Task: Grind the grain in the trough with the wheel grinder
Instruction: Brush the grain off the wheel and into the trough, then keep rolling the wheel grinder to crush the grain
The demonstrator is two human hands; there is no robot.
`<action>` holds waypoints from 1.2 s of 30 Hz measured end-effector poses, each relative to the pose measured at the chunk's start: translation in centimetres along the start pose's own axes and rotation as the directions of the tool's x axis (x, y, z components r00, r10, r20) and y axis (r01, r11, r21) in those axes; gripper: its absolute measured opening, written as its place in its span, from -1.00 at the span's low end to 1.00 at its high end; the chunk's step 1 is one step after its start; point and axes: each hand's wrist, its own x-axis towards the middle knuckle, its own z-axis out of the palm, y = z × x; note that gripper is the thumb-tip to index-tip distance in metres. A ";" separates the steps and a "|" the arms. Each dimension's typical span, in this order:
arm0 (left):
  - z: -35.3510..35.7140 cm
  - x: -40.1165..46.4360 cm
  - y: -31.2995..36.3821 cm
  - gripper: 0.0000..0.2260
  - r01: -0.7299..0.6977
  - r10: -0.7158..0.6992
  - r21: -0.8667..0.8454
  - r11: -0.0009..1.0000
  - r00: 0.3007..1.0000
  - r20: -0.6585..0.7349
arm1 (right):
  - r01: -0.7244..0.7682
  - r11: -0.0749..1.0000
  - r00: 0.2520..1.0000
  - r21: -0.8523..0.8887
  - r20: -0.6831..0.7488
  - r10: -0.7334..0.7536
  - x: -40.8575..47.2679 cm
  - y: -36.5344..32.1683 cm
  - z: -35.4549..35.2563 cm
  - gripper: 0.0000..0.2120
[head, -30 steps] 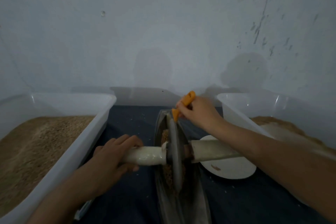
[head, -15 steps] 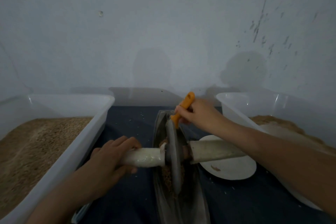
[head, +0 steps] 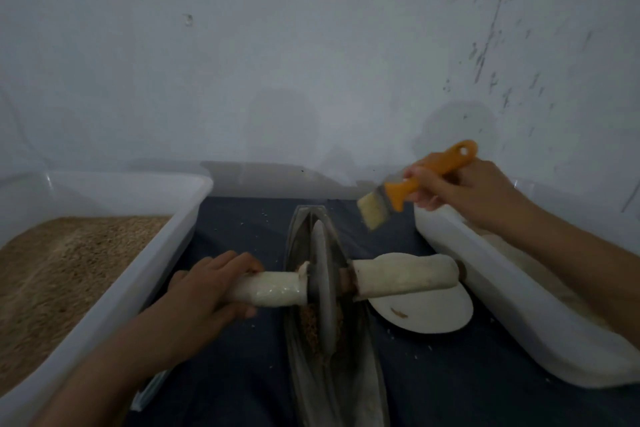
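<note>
Left hand [head: 204, 291] wraps its fingers round the left handle [head: 268, 293] of the wheel grinder [head: 320, 284] and holds the wheel upright, edge down, in the trough [head: 372, 388]. The trough is a narrow boat-shaped channel lying near-to-far on the dark cloth [head: 433, 381], between two white tubs. Grain [head: 310, 326], brownish and partly crushed by the look of it, sits in the channel on both sides of the wheel, mostly toward the near half. The right handle [head: 403, 279] is free; nothing grips it. Right hand [head: 464, 189] is raised to the far right, over the rim of the right tub [head: 450, 236], fingers and thumb clamped on the orange handle of a brush [head: 415, 185]; bristles point down and left, well clear of the wheel. A white plate [head: 436, 312] lies on the cloth just right of the trough, partly under the free handle. Left tub [head: 145, 274] holds a deep bed of tan grain; contents of the right tub are too dim to identify. Judgement: grinding is paused, a one-handed hold with the brush lifted away, probably a tidying interval between passes. Next move likely calls for putting the brush down, taking the free handle with the right hand, and rocking the wheel along the channel under even pressure on both sides. Risk: uneven pressure could tip the wheel and spill grain over the low rim.
</note>
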 end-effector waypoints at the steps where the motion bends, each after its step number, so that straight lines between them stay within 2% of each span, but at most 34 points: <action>1: 0.1 0.0 -0.1 -0.74 0.000 0.000 0.005 1.000 1.000 -0.001 | 0.018 0.996 0.999 -0.091 -0.038 -0.022 -1.0 0.6 -0.9 -0.81; 3: 0.2 0.1 -0.3 -0.74 -0.005 0.005 0.010 1.000 1.000 -0.001 | -0.011 0.972 0.996 -0.235 -0.084 -0.009 -3.5 2.3 -2.0 -0.84; 5: 0.2 0.1 -0.4 -0.75 -0.010 0.010 0.011 1.000 1.000 0.001 | -0.040 0.966 0.996 -0.255 -0.083 0.020 -6.3 3.5 -2.4 -0.88; 6: 0.3 0.1 -0.5 -0.75 -0.012 0.012 0.014 1.000 1.000 0.002 | -0.017 0.963 0.997 -0.269 -0.071 -0.003 -7.4 3.7 -2.4 -0.89; 8: 0.3 0.1 -0.5 -0.76 -0.012 0.012 0.015 1.000 1.000 0.006 | 0.128 0.927 0.988 -0.352 -0.036 -0.150 -9.1 4.0 -2.5 -0.91; 9: 0.3 0.1 -0.5 -0.76 -0.013 0.013 0.011 1.000 1.000 0.006 | 0.187 0.886 0.978 -0.424 -0.002 -0.207 -9.8 4.1 -2.4 -0.88; 11: 0.3 0.1 -0.5 -0.76 -0.014 0.014 0.012 1.000 1.000 0.009 | 0.231 0.773 0.970 -0.591 0.079 -0.230 -10.8 3.5 -2.0 -0.94; 13: 0.3 0.1 -0.4 -0.76 -0.016 0.016 0.030 0.999 1.000 0.009 | 0.360 0.607 0.931 -0.708 0.227 -0.287 -11.7 3.5 -1.0 -0.82; 16: 0.3 0.1 -0.3 -0.76 -0.025 0.025 0.036 0.999 1.000 -0.005 | 0.527 0.472 0.850 -0.706 0.445 -0.283 -12.7 3.7 1.2 -0.43; 17: 0.3 0.1 -0.2 -0.76 -0.028 0.029 0.037 0.999 1.000 -0.013 | 0.537 0.479 0.842 -0.694 0.473 -0.259 -13.1 3.8 1.7 -0.39; 20: 0.3 0.0 0.0 -0.77 -0.038 0.040 0.054 0.998 0.999 -0.022 | 0.431 0.596 0.866 -0.678 0.496 -0.062 -13.8 3.4 2.8 -0.35; 22: 0.4 0.0 0.1 -0.78 -0.051 0.053 0.078 0.996 0.998 -0.026 | 0.384 0.657 0.835 -0.649 0.548 0.053 -13.6 2.7 3.1 -0.32; 23: 0.4 0.0 0.0 -0.78 -0.057 0.060 0.087 0.995 0.998 -0.030 | 0.360 0.700 0.857 -0.617 0.515 0.012 -13.8 3.0 3.3 -0.34; 24: 0.4 -0.1 0.0 -0.79 -0.060 0.063 0.096 0.994 0.998 -0.031 | 0.316 0.714 0.873 -0.625 0.486 0.040 -14.1 3.3 3.5 -0.39; 26: 0.4 -0.2 0.0 -0.79 -0.062 0.065 0.113 0.992 0.998 -0.025 | 0.188 0.814 0.909 -0.550 0.411 0.068 -13.5 2.4 3.6 -0.56; 28: 0.4 -0.1 0.0 -0.79 -0.056 0.059 0.098 0.994 0.998 -0.028 | 0.179 0.878 0.968 -0.444 0.238 -0.077 -12.1 1.4 3.0 -0.67; 30: 0.3 -0.1 0.1 -0.78 -0.051 0.053 0.098 0.994 0.999 -0.014 | 0.268 0.863 0.962 -0.427 0.074 -0.262 -10.1 0.1 2.9 -0.65; 33: 0.1 -0.1 0.2 -0.75 -0.030 0.028 0.123 0.992 0.999 0.017 | 0.318 0.806 0.948 -0.499 0.149 -0.282 -7.8 -0.8 4.7 -0.55; 36: -0.1 0.1 0.7 -0.76 -0.019 0.014 0.177 0.984 0.999 0.030 | 0.305 0.833 0.952 -0.461 0.165 -0.258 -7.4 0.1 6.7 -0.57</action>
